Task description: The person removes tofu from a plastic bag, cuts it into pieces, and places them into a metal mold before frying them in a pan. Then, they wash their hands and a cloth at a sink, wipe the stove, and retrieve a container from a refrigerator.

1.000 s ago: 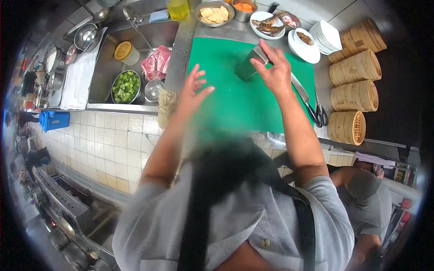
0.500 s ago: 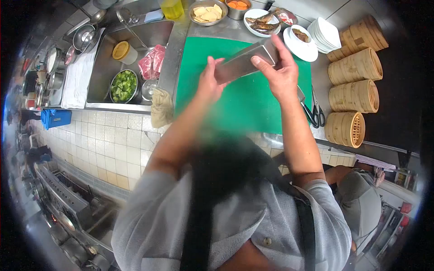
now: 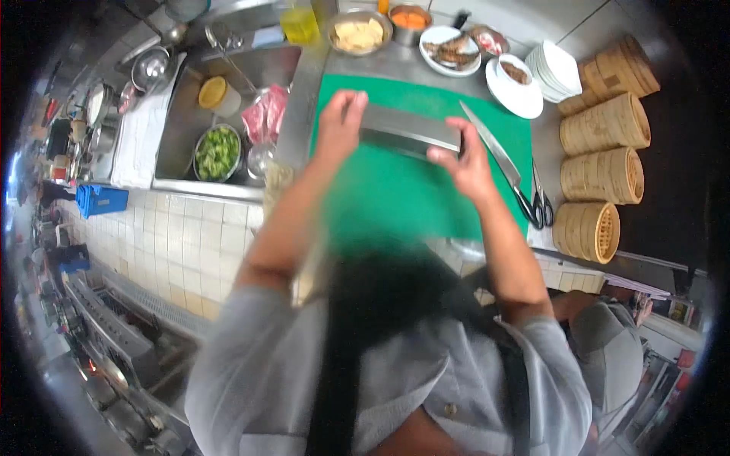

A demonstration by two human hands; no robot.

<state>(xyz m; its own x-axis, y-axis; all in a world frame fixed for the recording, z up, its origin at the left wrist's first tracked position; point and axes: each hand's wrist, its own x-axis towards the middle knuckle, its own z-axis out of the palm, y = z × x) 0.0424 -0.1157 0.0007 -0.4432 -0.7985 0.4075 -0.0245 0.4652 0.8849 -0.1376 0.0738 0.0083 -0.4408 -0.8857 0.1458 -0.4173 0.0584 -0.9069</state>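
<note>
Work area is crowded on three sides. Green cutting board (image 3: 395,194) sits on the steel table (image 3: 304,95). Knife (image 3: 496,150) lies along the board's right side, blade pointing away, just right of the right hand; nearest obstacle. Scissors (image 3: 540,205) beside it, then the row of bamboo steamers (image 3: 601,125). Beyond the board's far right: stacked white plates (image 3: 559,68), a small bowl on a white dish (image 3: 525,102), and browned fish-like pieces (image 3: 452,55) on a plate. Far edge: orange slices (image 3: 411,19) in a pot, pale yellow slices (image 3: 360,34) in a steel bowl. Sink (image 3: 179,121) on the left has raw meat (image 3: 266,115), chopped greens (image 3: 217,153) in a bowl, and a yellow-lidded tub (image 3: 215,93). Another person (image 3: 608,353) is behind on the right, clear of the board.

Metal block (image 3: 407,131): long, rectangular, plain grey, sharp straight edges. Top face pale, near side dark. It's crosswise over the far half of the board, right end angled a bit nearer the body. Can't tell if it touches the board or whether it's hollow.

Right hand (image 3: 468,159): fingers clamped across the right end, thumb on the near side. Left hand (image 3: 341,125): at the left end, fingertips near the far corner; blurred, can't tell if those fingers clamp or just brace.
</note>
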